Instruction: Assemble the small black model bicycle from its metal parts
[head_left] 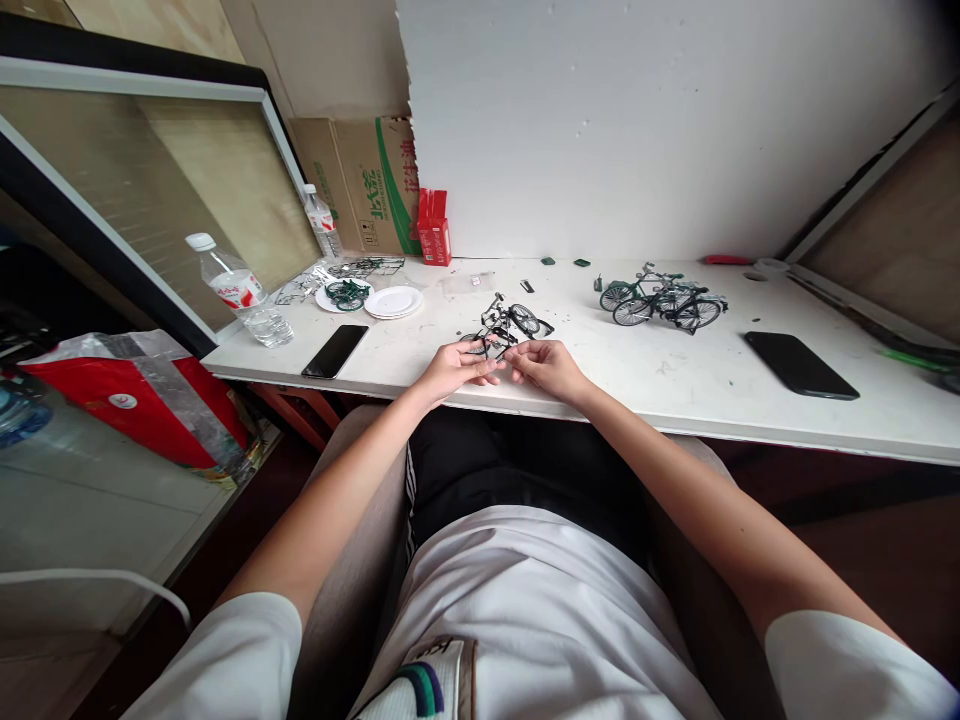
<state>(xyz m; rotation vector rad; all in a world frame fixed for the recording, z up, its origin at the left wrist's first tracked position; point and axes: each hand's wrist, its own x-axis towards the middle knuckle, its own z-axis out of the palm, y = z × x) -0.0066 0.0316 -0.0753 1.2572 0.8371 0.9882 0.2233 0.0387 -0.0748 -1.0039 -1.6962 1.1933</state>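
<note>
At the front edge of the white desk, my left hand (454, 370) and my right hand (546, 366) are close together, fingers pinched. Between their fingertips is a thin black model bicycle part (504, 354), gripped from both sides; its exact shape is too small to make out. Just behind my fingers, a black model bicycle (523, 319) lies tilted on the desk, partly covered by my left fingers. Further right stand a green model bicycle (616, 295) and a black model bicycle (634, 312), side by side and overlapping.
White paper plates (395, 303) and green plastic parts (348, 294) are at the back left. A phone (335, 351) lies left, another black phone (801, 364) right. A water bottle (251, 298) stands near the left edge. A red box (434, 228) stands against the wall.
</note>
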